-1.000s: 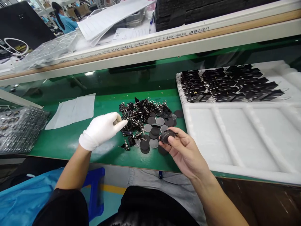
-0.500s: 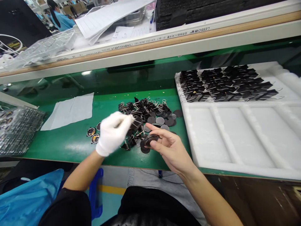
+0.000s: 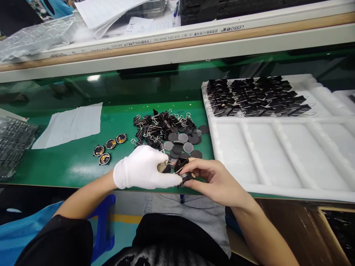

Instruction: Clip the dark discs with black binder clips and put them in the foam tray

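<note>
My left hand [image 3: 145, 168], in a white glove, grips a black binder clip [image 3: 181, 163] by its wire handle. The clip's jaws are at the edge of a round black watch case [image 3: 189, 176]. My bare right hand [image 3: 215, 179] pinches that case between thumb and fingers, and its fingertips also touch the clip. Part of the case is hidden by my fingers. Just beyond my hands lies a heap of black binder clips [image 3: 159, 125], with flat round grey and black discs [image 3: 183, 137] scattered beside it on the green bench.
Several watch heads [image 3: 111, 143] lie left of the heap, near a white sheet [image 3: 70, 125]. Stacked clear trays [image 3: 16, 147] stand at the far left. On the right, a white foam tray [image 3: 257, 157] holds rows of clipped black pieces [image 3: 255, 96]. A shelf edge [image 3: 177, 51] runs across the back.
My left hand has moved right from the heap, bringing a binder clip to the watch case in my right hand. The view has shifted slightly.
</note>
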